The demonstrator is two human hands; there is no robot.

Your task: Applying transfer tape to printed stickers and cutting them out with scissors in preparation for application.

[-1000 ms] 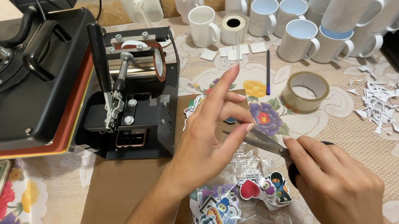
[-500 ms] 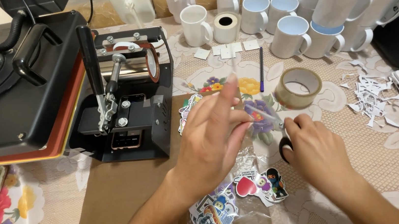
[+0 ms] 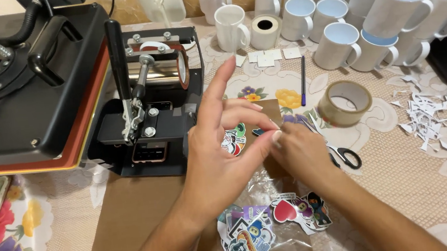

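A: Where are the hands?

B: Both are over the brown paper (image 3: 133, 218), in front of the mug press (image 3: 154, 94). The left hand (image 3: 221, 153) is raised, its first finger pointing up and its thumb and middle fingers curling toward the right hand (image 3: 301, 153). The fingertips of both meet near a small sticker (image 3: 259, 131).

A: Holding it?

B: The left thumb and finger are narrowed to a pinch at the right fingertips. Something thin may sit between them, but it is too small to tell. The right hand is curled low, knuckles up; I cannot tell whether it holds anything.

A: What lies around them?

B: A round sticker (image 3: 234, 140) shows just behind the left hand. A clear bag (image 3: 261, 224) of cut stickers lies near the wrists. Scissors (image 3: 343, 154) rest just right of the right hand, a tape roll (image 3: 344, 103) beyond them, a pen (image 3: 303, 80) further back. White mugs (image 3: 367, 22) crowd the far side, and paper scraps (image 3: 428, 120) lie to the right.
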